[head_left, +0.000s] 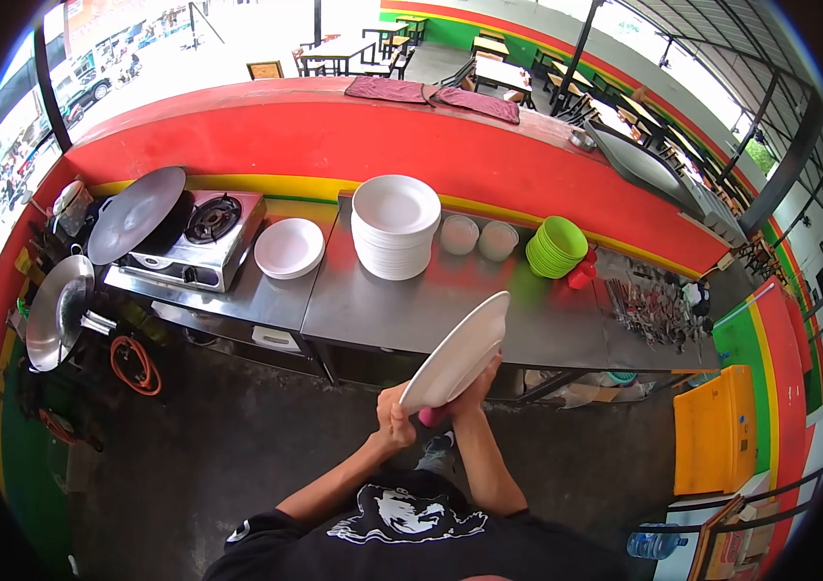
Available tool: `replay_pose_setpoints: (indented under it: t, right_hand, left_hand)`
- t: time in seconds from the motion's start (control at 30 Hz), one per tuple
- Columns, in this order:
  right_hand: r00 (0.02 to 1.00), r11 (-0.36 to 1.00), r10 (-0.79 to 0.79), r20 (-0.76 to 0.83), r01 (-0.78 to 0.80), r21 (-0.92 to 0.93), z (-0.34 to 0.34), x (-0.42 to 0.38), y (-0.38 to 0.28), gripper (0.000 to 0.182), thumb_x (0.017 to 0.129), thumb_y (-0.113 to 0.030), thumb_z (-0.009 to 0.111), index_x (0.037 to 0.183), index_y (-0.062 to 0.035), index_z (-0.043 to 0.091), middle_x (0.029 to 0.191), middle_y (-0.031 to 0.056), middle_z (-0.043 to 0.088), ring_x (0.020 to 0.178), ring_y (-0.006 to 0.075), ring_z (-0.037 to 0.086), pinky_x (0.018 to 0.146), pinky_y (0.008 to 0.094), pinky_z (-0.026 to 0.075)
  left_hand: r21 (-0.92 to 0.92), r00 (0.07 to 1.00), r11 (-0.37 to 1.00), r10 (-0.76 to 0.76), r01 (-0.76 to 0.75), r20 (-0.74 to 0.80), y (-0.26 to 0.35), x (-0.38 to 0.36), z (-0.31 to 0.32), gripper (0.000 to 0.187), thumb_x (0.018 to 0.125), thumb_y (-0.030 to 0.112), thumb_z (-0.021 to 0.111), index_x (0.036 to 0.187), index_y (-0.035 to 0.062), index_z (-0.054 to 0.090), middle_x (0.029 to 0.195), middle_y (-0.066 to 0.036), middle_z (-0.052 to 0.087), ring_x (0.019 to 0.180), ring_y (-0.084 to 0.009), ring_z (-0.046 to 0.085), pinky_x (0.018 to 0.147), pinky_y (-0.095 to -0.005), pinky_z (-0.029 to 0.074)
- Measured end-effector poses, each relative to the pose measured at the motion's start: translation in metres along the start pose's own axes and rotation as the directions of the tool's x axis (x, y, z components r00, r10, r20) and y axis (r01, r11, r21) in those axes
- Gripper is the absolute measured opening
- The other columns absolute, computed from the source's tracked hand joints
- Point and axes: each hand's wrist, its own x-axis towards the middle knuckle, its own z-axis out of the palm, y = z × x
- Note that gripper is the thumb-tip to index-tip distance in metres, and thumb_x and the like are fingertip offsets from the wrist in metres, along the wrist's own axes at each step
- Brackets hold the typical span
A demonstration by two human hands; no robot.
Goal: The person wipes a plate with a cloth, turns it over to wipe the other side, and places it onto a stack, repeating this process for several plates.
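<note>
A white plate point(460, 353) is held tilted on edge in front of my body, over the near edge of the steel counter. My left hand point(395, 416) is closed on the plate's lower left rim. My right hand point(478, 389) is behind the plate at its lower right side, its fingers mostly hidden. Between my hands, a bit of pink cloth point(434, 415) pokes out under the plate, seemingly in my right hand. On the counter beyond stand a tall stack of white plates point(394, 242) and, left of it, a lower stack of white plates point(289, 249).
Along the steel counter point(353, 300) are a gas stove point(203, 237), clear bowls point(479, 238), green bowls point(557, 247) and a heap of cutlery point(658, 308). A large wok point(61, 315) hangs at left. A red wall point(266, 131) bounds the back; a yellow box point(714, 436) stands right.
</note>
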Motion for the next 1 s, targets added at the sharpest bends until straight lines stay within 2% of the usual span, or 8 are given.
replay_pose_setpoints:
  t: [0.2, 0.4, 0.43, 0.63, 0.73, 0.83, 0.93, 1.0]
  right_hand:
    - [0.949, 0.787, -0.315, 0.028, 0.278, -0.550, -0.007, 0.006, -0.038, 0.034, 0.100, -0.036, 0.054, 0.108, -0.0058, 0.066, 0.097, 0.0029, 0.067, 0.084, 0.0145, 0.062, 0.077, 0.0320, 0.051]
    - [0.853, 0.440, -0.315, 0.415, 0.519, -0.733, 0.014, -0.012, -0.037, 0.034, 0.097, -0.031, 0.060, 0.106, 0.0008, 0.068, 0.088, 0.0062, 0.070, 0.082, 0.0143, 0.064, 0.074, 0.0291, 0.050]
    - [0.893, 0.553, -0.245, 0.377, 0.448, -0.703, 0.018, -0.016, -0.034, 0.035, 0.093, -0.030, 0.064, 0.114, -0.0015, 0.065, 0.097, 0.0109, 0.070, 0.092, 0.0224, 0.066, 0.085, 0.0339, 0.049]
    - [0.452, -0.123, -0.248, 0.857, 0.863, -0.491, 0.054, -0.063, -0.028, 0.042, 0.087, -0.023, 0.064, 0.125, -0.0048, 0.059, 0.115, 0.0173, 0.063, 0.114, 0.0353, 0.058, 0.104, 0.0400, 0.040]
    - [0.464, -0.080, -0.228, 0.856, 0.867, -0.492, 0.047, -0.044, -0.034, 0.040, 0.089, -0.025, 0.064, 0.122, -0.0031, 0.058, 0.117, 0.0169, 0.063, 0.116, 0.0311, 0.058, 0.105, 0.0410, 0.038]
    - [0.729, 0.606, -0.301, 0.615, 0.644, -0.467, 0.036, -0.018, -0.023, 0.037, 0.098, -0.027, 0.056, 0.125, -0.0018, 0.056, 0.119, 0.0117, 0.062, 0.115, 0.0238, 0.057, 0.105, 0.0371, 0.038]
    - [0.947, 0.873, -0.212, 0.240, 0.294, -0.389, 0.019, -0.009, -0.008, 0.040, 0.105, -0.030, 0.047, 0.131, 0.0001, 0.050, 0.125, 0.0087, 0.058, 0.118, 0.0189, 0.053, 0.105, 0.0349, 0.038]
    - [0.936, 0.875, -0.235, 0.262, 0.321, -0.362, 0.014, -0.018, 0.010, 0.048, 0.106, -0.034, 0.045, 0.139, 0.0016, 0.043, 0.136, 0.0101, 0.050, 0.127, 0.0207, 0.046, 0.109, 0.0364, 0.035]
  left_hand:
    - [-0.257, 0.893, 0.856, -0.443, 0.448, 0.083, 0.039, 0.055, -0.036, 0.075, 0.100, 0.065, 0.033, 0.116, -0.0030, 0.058, 0.105, -0.007, 0.063, 0.098, -0.0130, 0.056, 0.088, -0.0264, 0.043]
    - [0.226, 0.750, 0.811, -0.586, 0.540, 0.307, 0.016, 0.059, -0.064, 0.045, 0.108, 0.037, 0.041, 0.088, 0.0002, 0.058, 0.072, 0.007, 0.042, 0.070, -0.0052, 0.038, 0.059, -0.0256, 0.036]
    - [0.221, 0.803, 0.849, -0.527, 0.480, 0.278, 0.016, 0.059, -0.059, 0.046, 0.107, 0.035, 0.046, 0.080, -0.0013, 0.054, 0.063, 0.003, 0.032, 0.063, -0.0051, 0.032, 0.052, -0.0287, 0.031]
    - [0.296, 0.822, 0.915, -0.382, 0.272, 0.423, 0.021, 0.056, -0.046, 0.025, 0.101, 0.016, 0.052, 0.088, -0.0052, 0.058, 0.064, -0.025, 0.046, 0.052, -0.0265, 0.035, 0.053, -0.0375, 0.040]
    - [0.342, 0.819, 0.891, -0.423, 0.299, 0.387, 0.031, 0.060, -0.047, 0.029, 0.103, 0.019, 0.050, 0.087, -0.0044, 0.056, 0.063, -0.023, 0.041, 0.052, -0.0223, 0.034, 0.051, -0.0365, 0.038]
    - [0.319, 0.860, 0.893, -0.413, 0.318, 0.299, 0.041, 0.068, -0.048, 0.040, 0.107, 0.028, 0.046, 0.081, -0.0027, 0.051, 0.060, -0.012, 0.032, 0.055, -0.0104, 0.032, 0.050, -0.0321, 0.031]
    - [0.243, 0.921, 0.909, -0.373, 0.339, 0.111, 0.045, 0.072, -0.047, 0.043, 0.107, 0.030, 0.044, 0.078, -0.0011, 0.048, 0.059, -0.002, 0.032, 0.058, -0.0072, 0.029, 0.050, -0.0297, 0.026]
    - [0.118, 0.934, 0.927, -0.348, 0.355, -0.080, 0.043, 0.071, -0.035, 0.045, 0.108, 0.032, 0.042, 0.075, 0.0028, 0.046, 0.062, 0.008, 0.031, 0.059, -0.0051, 0.027, 0.051, -0.0278, 0.023]
